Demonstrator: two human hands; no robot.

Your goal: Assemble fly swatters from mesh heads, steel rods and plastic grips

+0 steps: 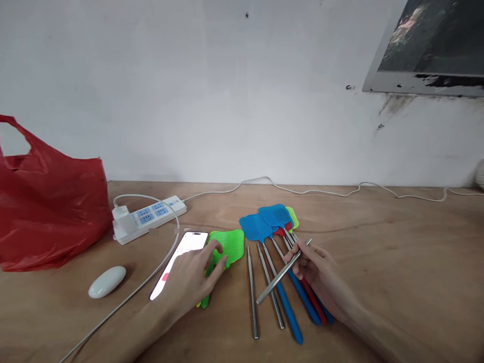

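Note:
My right hand (319,269) grips a slim metal rod (279,280) near its upper end, tilted above the other pieces. Over some bright green mesh fly swatter heads (235,244) hovers my left hand (191,272), thumb and fingers apart; whether a fingertip touches the mesh I cannot tell. Two similar loose metal rods (252,297) lie between the hands. To their right, several fly swatters with blue heads (255,228) and blue or red handles (289,312) lie fanned out, partly hidden by my right hand. A yellow-green head (292,219) shows behind them.
A phone (192,242) with a lit screen lies partly under my left hand. Further left are a white oval mouse (107,281), a power strip (166,214) with a charger and cable, and a red plastic bag (56,212). A thin cord (313,191) runs along the wall.

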